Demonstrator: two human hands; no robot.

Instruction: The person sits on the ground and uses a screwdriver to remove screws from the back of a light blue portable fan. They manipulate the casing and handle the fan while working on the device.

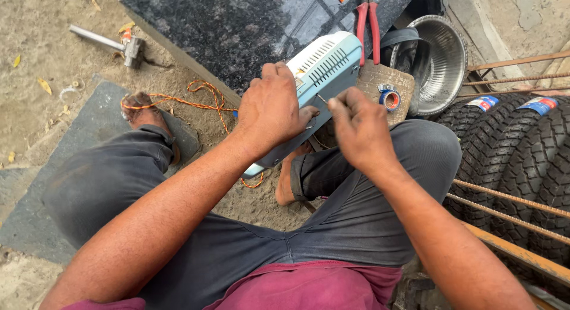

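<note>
My left hand (272, 108) grips the side of a light blue and white electrical box (320, 70) with vent slots, which is tilted against a dark stone slab (237, 25). To its right, my right hand (359, 129) has its fingers pinched on a thin metal tool or wire at the box's near edge; the tip is hidden. An orange twisted wire (196, 102) runs from under the box across the sand toward my left foot (142, 111).
Red-handled pliers (368, 25) lie on the slab. A roll of blue tape (390, 99) sits on a worn pad beside a steel bowl (439, 61). Tyres (516, 144) and rusty rods stand at the right. A hammer (119, 46) lies on the sand at the upper left.
</note>
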